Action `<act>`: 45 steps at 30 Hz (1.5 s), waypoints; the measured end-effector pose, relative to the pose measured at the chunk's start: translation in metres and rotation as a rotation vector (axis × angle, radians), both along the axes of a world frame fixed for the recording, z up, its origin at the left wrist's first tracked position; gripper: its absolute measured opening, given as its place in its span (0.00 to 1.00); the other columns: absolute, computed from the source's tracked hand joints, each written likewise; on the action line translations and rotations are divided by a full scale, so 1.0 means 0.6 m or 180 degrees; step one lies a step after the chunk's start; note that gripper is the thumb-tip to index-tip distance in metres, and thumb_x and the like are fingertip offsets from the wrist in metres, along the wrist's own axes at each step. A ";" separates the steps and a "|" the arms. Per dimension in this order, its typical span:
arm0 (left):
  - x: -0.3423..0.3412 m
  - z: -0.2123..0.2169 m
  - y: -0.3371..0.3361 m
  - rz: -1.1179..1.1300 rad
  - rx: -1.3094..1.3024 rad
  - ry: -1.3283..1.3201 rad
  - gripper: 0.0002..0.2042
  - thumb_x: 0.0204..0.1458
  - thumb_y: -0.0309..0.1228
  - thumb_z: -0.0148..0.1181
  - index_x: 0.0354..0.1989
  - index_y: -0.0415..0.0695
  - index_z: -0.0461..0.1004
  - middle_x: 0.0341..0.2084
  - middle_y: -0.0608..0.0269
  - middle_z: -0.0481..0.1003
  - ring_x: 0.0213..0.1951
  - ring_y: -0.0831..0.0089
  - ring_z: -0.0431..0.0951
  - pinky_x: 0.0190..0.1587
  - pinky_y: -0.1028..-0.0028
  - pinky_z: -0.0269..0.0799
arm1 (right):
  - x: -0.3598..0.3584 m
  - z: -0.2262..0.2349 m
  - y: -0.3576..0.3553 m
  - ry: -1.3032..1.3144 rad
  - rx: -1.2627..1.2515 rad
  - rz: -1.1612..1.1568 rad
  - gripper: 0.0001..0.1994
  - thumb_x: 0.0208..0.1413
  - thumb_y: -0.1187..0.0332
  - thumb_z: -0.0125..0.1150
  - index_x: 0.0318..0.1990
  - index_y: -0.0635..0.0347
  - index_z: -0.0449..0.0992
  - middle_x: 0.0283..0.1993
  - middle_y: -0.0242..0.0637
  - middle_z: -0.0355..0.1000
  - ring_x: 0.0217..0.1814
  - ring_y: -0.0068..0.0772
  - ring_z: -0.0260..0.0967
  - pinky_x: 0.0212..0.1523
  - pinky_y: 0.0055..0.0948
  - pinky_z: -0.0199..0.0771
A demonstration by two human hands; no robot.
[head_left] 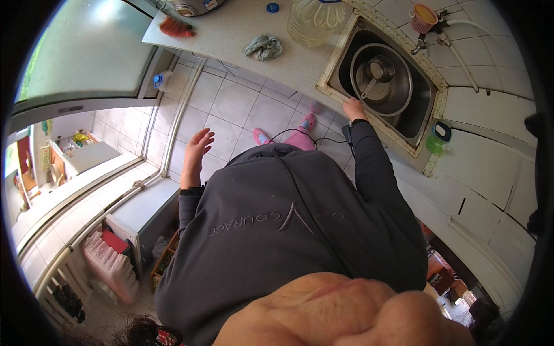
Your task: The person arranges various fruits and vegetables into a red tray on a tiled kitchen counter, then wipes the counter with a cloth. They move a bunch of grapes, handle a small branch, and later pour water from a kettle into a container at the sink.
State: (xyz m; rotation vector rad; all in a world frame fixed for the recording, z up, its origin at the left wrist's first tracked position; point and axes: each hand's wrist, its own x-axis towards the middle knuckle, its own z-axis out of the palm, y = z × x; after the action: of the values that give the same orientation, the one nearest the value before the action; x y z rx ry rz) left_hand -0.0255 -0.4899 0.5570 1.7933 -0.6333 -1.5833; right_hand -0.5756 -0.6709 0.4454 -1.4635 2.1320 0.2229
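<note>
My left hand [198,151] hangs out over the tiled floor, open, fingers loosely stretched and nothing in them. At the front edge of the sink [426,99] is my right hand [353,108]. Its fingers are curled against the rim, and what they hold, if anything, is hidden. A large metal basin [402,69] stands in the sink close beyond that hand. Inside the basin rests a metal ladle-like pan with a handle [379,70]. Both forearms have dark sleeves, with black bands at the wrists.
A grey-green rag [262,47], a large clear plastic jug [311,26], a blue cap [272,7] and a red brush [175,27] lie or stand on the counter [231,26]. A tap [420,46] is above the sink. A green bottle [435,144] stands at the sink's right corner.
</note>
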 end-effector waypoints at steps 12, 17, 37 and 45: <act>-0.032 0.066 -0.218 -0.0453 -0.1112 -0.0148 0.21 0.66 0.39 0.55 0.63 0.42 0.72 0.54 0.61 0.78 0.54 0.72 0.77 0.58 0.70 0.69 | -0.004 0.003 0.007 0.0011 -0.0114 0.0242 0.21 0.57 0.64 0.51 0.51 0.73 0.76 0.56 0.63 0.73 0.60 0.63 0.69 0.63 0.50 0.68; -0.165 0.179 -0.445 -0.1028 -0.2660 0.0120 0.18 0.68 0.35 0.53 0.60 0.39 0.74 0.48 0.60 0.81 0.47 0.76 0.79 0.49 0.78 0.73 | -0.008 -0.008 0.008 0.0037 -0.0211 0.0356 0.20 0.55 0.65 0.52 0.48 0.74 0.77 0.53 0.63 0.74 0.57 0.63 0.71 0.59 0.51 0.71; -0.338 0.267 -0.771 -0.1242 -0.1985 -0.0194 0.14 0.59 0.33 0.57 0.48 0.38 0.80 0.22 0.69 0.74 0.23 0.80 0.72 0.26 0.78 0.67 | -0.012 -0.038 0.026 0.0180 -0.0385 0.0303 0.15 0.56 0.65 0.56 0.43 0.71 0.75 0.46 0.60 0.74 0.53 0.61 0.70 0.55 0.54 0.72; -0.233 0.233 -0.798 -0.1000 -0.1630 0.0947 0.17 0.60 0.30 0.58 0.55 0.35 0.73 0.36 0.59 0.76 0.36 0.73 0.76 0.37 0.76 0.72 | -0.016 -0.054 0.029 0.0188 -0.0584 0.0117 0.14 0.53 0.65 0.56 0.40 0.69 0.77 0.43 0.61 0.76 0.47 0.60 0.74 0.49 0.52 0.75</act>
State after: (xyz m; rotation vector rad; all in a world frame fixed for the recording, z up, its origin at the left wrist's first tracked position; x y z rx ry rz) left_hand -0.1653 -0.9684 0.6970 1.0981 -1.0963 -1.6533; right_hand -0.5849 -0.6535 0.4130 -1.6187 2.2234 0.0866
